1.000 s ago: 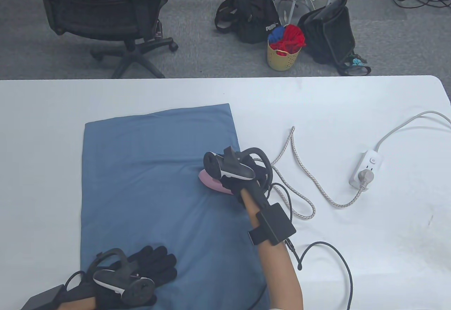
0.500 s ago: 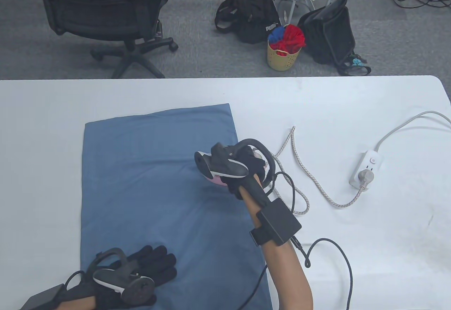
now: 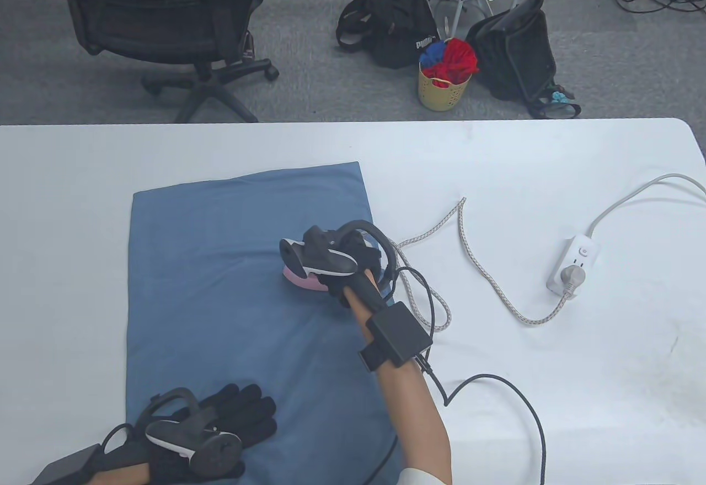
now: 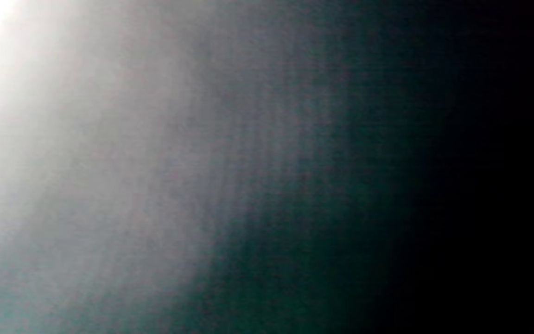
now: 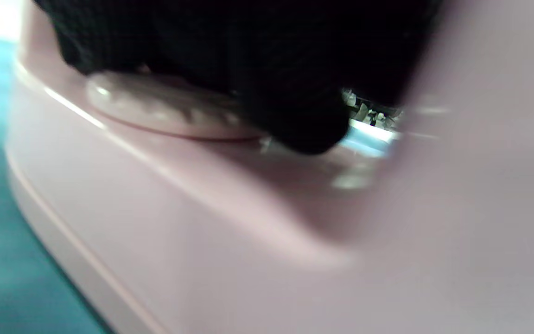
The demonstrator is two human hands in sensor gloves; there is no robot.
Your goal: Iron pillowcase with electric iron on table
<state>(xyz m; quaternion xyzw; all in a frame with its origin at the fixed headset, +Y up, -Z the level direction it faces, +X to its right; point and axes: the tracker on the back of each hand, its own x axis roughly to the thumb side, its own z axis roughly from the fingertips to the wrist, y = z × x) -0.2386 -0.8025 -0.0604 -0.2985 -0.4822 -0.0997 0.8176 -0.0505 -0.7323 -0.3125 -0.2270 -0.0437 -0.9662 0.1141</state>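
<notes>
A blue pillowcase (image 3: pixel 220 297) lies flat on the white table (image 3: pixel 524 176). My right hand (image 3: pixel 353 264) grips the handle of a pink electric iron (image 3: pixel 302 281), which sits on the pillowcase's right middle. In the right wrist view the iron's pink body (image 5: pixel 248 222) fills the frame, with my gloved fingers (image 5: pixel 257 69) wrapped over its handle. My left hand (image 3: pixel 231 416) rests flat, fingers spread, on the pillowcase's near left part. The left wrist view shows only a grey blur.
The iron's braided cord (image 3: pixel 474 264) loops across the table to a white power strip (image 3: pixel 576 264) at the right. A black sensor cable (image 3: pixel 513 396) trails from my right wrist. Chair, bags and a yellow basket stand on the floor beyond the far edge.
My right hand has slid the iron leftward across the pillowcase, from its right edge toward the middle. The cord has followed. My left hand has stayed in place.
</notes>
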